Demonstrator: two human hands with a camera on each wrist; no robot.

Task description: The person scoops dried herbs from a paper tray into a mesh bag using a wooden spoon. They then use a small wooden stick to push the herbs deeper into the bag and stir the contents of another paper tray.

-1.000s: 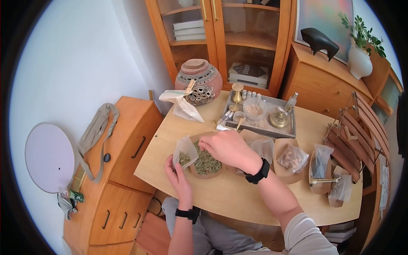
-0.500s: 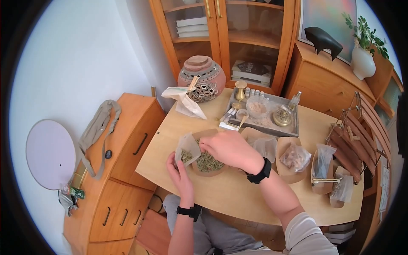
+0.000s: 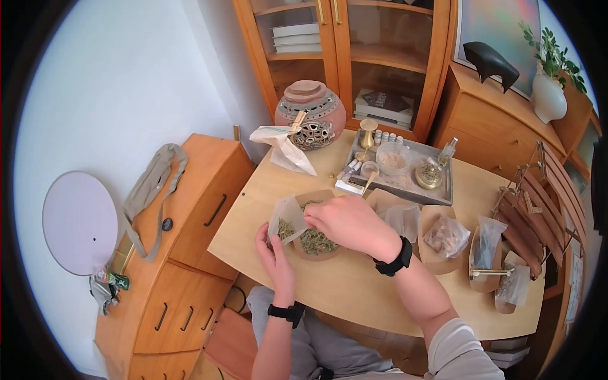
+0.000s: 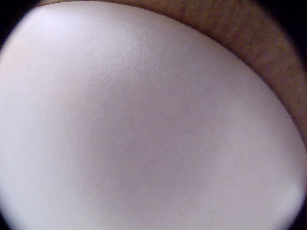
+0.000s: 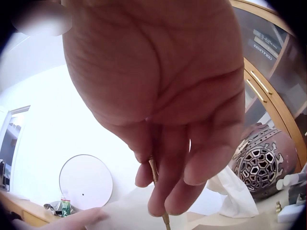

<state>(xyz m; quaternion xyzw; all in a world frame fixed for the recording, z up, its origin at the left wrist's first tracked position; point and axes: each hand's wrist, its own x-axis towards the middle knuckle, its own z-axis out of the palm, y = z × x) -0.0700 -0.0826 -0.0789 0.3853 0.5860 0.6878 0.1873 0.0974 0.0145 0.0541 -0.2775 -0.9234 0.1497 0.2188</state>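
Held a translucent white pouch (image 3: 286, 212) of dried herb above the table (image 3: 323, 288), near its left corner, clasping the lower part between thumb and fingers of the left hand (image 3: 278, 269). Pinched a slim brass tool (image 5: 153, 168) in the fingertips of the right hand (image 3: 356, 221), close beside the pouch's mouth and over a brown paper tray (image 3: 318, 255) heaped with similar greenish herb. Had four more paper trays (image 3: 437, 263) in a row toward the table's right corner, including one bearing a clear bag (image 3: 446, 236) of pinkish chunks and one crossed by a thin brass rod (image 3: 487, 272). Had, along the far edge, a grey tray (image 3: 437, 197) carrying a lidded brass burner (image 3: 429, 175), and, at the far left corner, a round pot (image 3: 307, 101) beside a clipped white bag (image 3: 290, 152).
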